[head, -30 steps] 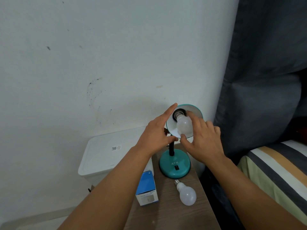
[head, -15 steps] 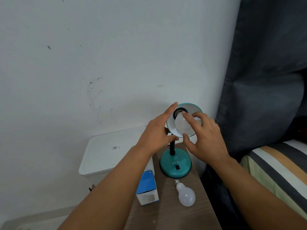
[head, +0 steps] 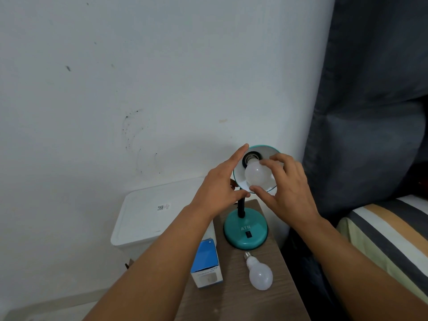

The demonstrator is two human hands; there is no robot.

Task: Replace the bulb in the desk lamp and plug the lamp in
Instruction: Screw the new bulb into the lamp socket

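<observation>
You are mid-way through seating the bulb [head: 257, 176] in the socket [head: 250, 157] of the teal desk lamp [head: 246, 230], which stands on the bench [head: 243, 302] against the wall. Your right hand [head: 289, 193] has its fingers [head: 269, 165] and thumb curled loosely round the bulb's globe, touching it at top and bottom, so it reads as a turning grip. Your left hand [head: 220, 186] lies with straight fingers along the left rim of the shade [head: 266, 150], thumb under it, steadying the head without closing on it. A second bulb [head: 259, 272] lies on the bench in front of the lamp base, beside a blue and white box [head: 206, 262]; which bulb is the old one you cannot tell from here. Next, judge the thread by feel: keep the bulb square to the socket and turn gently until it stops, bracing the shade. No plug or cord is in view, so you will have to find them afterwards.
</observation>
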